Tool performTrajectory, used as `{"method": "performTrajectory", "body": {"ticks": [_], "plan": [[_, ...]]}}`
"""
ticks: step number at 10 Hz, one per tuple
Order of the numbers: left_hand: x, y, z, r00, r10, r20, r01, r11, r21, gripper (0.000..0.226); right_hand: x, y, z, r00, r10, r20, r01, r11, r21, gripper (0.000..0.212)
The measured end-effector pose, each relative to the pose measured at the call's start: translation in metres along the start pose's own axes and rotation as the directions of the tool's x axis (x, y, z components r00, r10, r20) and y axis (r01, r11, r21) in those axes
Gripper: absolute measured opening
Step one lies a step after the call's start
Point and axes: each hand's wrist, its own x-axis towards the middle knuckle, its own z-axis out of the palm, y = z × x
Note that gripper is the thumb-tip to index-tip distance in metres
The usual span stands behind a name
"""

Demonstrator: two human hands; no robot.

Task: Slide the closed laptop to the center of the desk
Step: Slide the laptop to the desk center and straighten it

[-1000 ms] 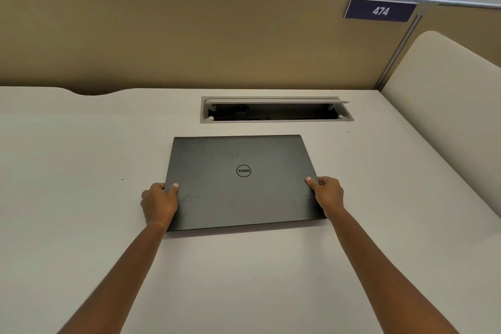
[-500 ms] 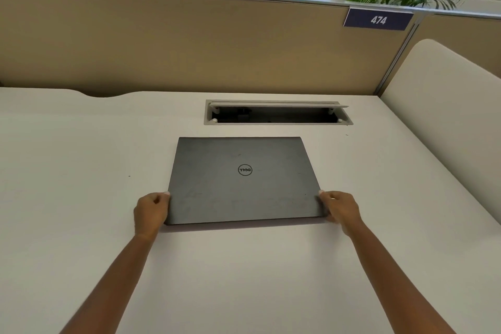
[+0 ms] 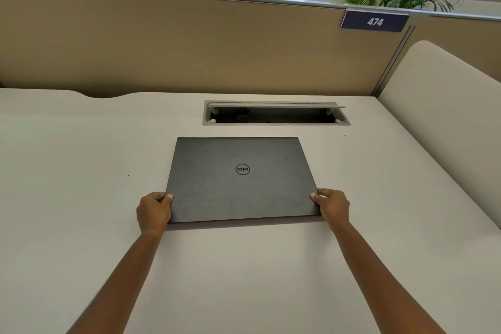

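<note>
A dark grey closed laptop with a round logo lies flat on the white desk, a little in front of the cable slot. My left hand grips its near left corner, thumb on the lid. My right hand grips the near right corner the same way. Both forearms reach in from the bottom of the view.
An open cable slot is set into the desk just behind the laptop. A tan partition with a "474" sign closes the back. A cream panel borders the right side. Plants stand behind the partition.
Both hands slid back along the laptop's sides toward its near corners. The laptop has shifted only slightly; the view tilted up a little.
</note>
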Motion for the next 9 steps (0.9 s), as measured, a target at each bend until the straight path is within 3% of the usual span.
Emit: {"method": "performTrajectory", "body": {"ticks": [9], "plan": [[0.0037,0.0038,0.0048,0.997,-0.057,-0.05,0.052,0.995,-0.081,0.027,-0.0034,0.0007,0.0047,1.0,0.008,-0.023,-0.008,1.0,0.001,0.032]]}}
